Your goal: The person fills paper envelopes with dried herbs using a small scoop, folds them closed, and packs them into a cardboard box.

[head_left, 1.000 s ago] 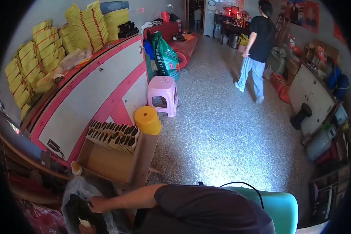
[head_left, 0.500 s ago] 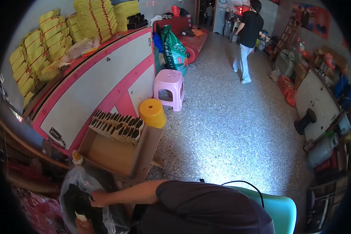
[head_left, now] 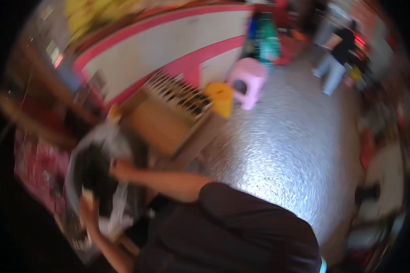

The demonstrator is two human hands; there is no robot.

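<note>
My left hand point(head_left: 89, 213) is closed around a small cream paper packet point(head_left: 87, 196), held upright at the near side of a clear plastic bag point(head_left: 119, 202). Dark loose material point(head_left: 93, 170) fills the open bag. Over its far side is my right hand point(head_left: 123, 171), fingers closed; a small dark spot shows at the fingertips, too blurred to name. Beyond the bag sits a brown cardboard box point(head_left: 157, 120). Rows of pale packets with dark tops point(head_left: 180, 93) stand along its far end.
A yellow stool point(head_left: 221, 98) and a pink stool point(head_left: 250, 77) stand past the box, alongside a pink-and-white panelled cabinet point(head_left: 168, 43). Farther off, a person in a black top point(head_left: 344, 45) is on the speckled floor point(head_left: 287, 132). Clutter lines the right wall.
My view has swung and blurred, so the box and stools appear farther right. My left hand and forearm show more fully, still with the packet. The other person appears farther right, turned differently.
</note>
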